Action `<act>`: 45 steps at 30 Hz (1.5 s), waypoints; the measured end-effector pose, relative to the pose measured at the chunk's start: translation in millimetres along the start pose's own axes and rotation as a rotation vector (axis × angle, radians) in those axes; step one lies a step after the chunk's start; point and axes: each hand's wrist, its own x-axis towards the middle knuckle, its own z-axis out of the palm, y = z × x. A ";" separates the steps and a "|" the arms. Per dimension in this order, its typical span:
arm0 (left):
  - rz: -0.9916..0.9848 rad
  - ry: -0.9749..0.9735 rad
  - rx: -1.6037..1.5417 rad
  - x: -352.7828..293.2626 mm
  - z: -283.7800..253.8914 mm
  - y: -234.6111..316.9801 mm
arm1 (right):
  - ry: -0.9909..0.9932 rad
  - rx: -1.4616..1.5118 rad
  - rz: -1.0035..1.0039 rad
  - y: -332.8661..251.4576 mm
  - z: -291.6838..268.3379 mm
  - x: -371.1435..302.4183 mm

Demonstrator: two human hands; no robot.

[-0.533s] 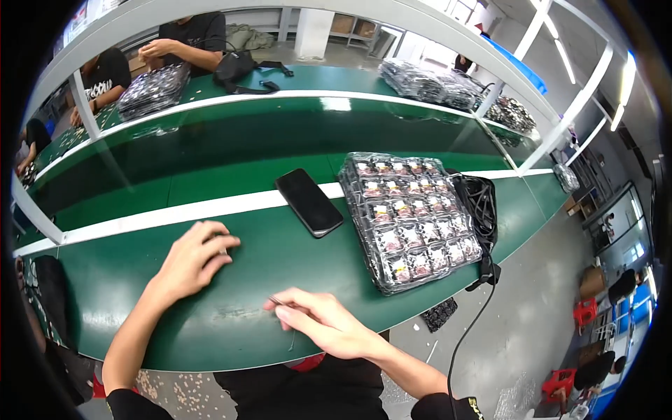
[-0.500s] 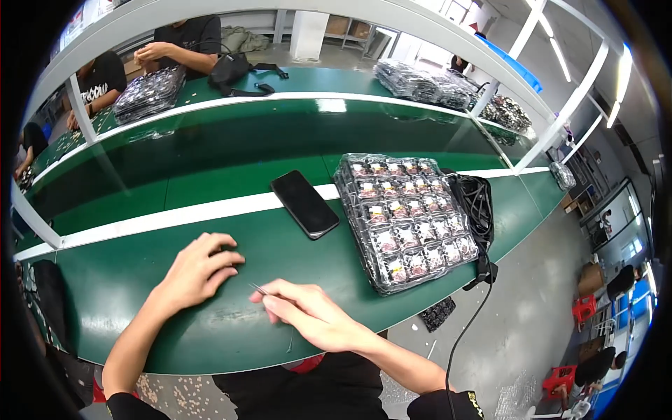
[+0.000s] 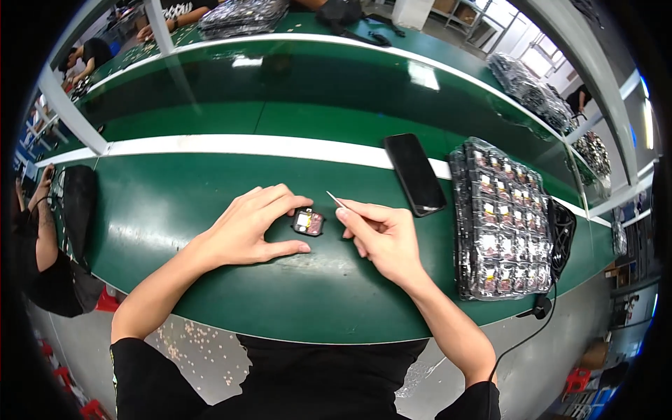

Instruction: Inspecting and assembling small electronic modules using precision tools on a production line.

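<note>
From where I stand, the green table [image 3: 143, 210] sweeps across the frame, with a white rail [image 3: 266, 145] bending along its far side. To the right of the centre lies a black phone [image 3: 414, 175], dark-screened and tilted, just beyond the right hand [image 3: 381, 238]. Next to it, at the right, a plastic-wrapped stack of trays [image 3: 500, 224] takes up that end of the work surface, a black cable bundle [image 3: 562, 234] pushed up against its far edge. A dark cloth-like thing [image 3: 78, 210] sits at the left edge, near another person's forearm [image 3: 46, 234]. More wrapped trays [image 3: 528, 91] lie at the upper right, and pale bits [image 3: 199, 350] are scattered over the floor at the lower left (quite a sprinkling). The small black module [image 3: 308, 222], with its pale and reddish face upward, lies on the table near the middle of the frame. The left hand [image 3: 248, 224] curves around its left side, thumb and fingers spread wide; the forefinger's tip meets the upper edge, while the thumb rests below, apart from it. The right hand's thumb and forefinger are pinched on a thin metal tool [image 3: 335, 199], its point up and leftward, clear of the module.
</note>
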 end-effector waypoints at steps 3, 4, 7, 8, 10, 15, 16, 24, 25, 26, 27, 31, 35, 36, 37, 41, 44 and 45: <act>-0.052 -0.035 -0.044 -7.7 4.7 -17.7 | -0.007 -0.038 -0.012 11.2 5.9 3.5; -0.099 -0.041 -0.076 -5.9 2.8 -14.3 | -0.014 -0.038 -0.005 7.0 5.6 3.0; -0.118 -0.016 -0.085 -8.7 5.2 -11.4 | -0.004 -0.160 -0.050 5.6 8.1 1.4; -0.134 -0.025 -0.091 -8.8 6.3 -8.6 | -0.012 -0.153 -0.034 5.3 8.4 1.1; -0.079 0.053 -0.057 -5.7 7.4 -5.3 | -0.004 -0.173 -0.062 5.0 8.4 1.2; -0.051 0.044 -0.066 -6.1 9.6 -12.4 | -0.010 -0.129 -0.019 2.3 7.7 0.1; -0.113 -0.012 -0.137 -5.5 5.1 -11.4 | -0.017 -0.119 -0.013 2.5 4.3 0.8; -0.157 -0.106 -0.199 -5.1 0.8 -16.2 | -0.006 -0.434 -0.288 12.3 10.1 6.6; -0.155 -0.097 -0.195 -5.0 1.2 -17.2 | -0.005 -0.463 -0.328 12.1 11.0 7.4; -0.158 -0.104 -0.200 -4.0 1.2 -16.7 | -0.003 -0.460 -0.319 12.0 10.7 8.6; -0.170 -0.099 -0.205 -3.0 1.0 -14.9 | -0.002 -0.472 -0.328 12.0 10.5 9.5; -0.176 -0.094 -0.195 -2.0 1.4 -13.6 | 0.001 -0.488 -0.326 12.0 12.0 9.7; -0.166 -0.087 -0.189 -3.5 3.6 -16.1 | 0.009 -0.493 -0.329 14.0 13.4 10.2; -0.153 -0.068 -0.199 -4.1 5.2 -19.0 | 0.010 -0.497 -0.336 14.7 13.6 10.8; -0.140 -0.050 -0.208 -4.7 6.2 -20.4 | 0.012 -0.502 -0.344 15.1 13.8 10.9; -0.158 -0.055 -0.164 -2.9 3.4 -15.1 | 0.004 -0.482 -0.365 15.9 11.9 10.2; -0.240 0.010 -0.268 -3.8 6.4 -14.6 | 0.051 -0.499 -0.460 16.6 12.6 6.1; -0.215 -0.007 -0.241 -2.8 5.3 -14.9 | 0.042 -0.558 -0.481 15.6 12.6 5.2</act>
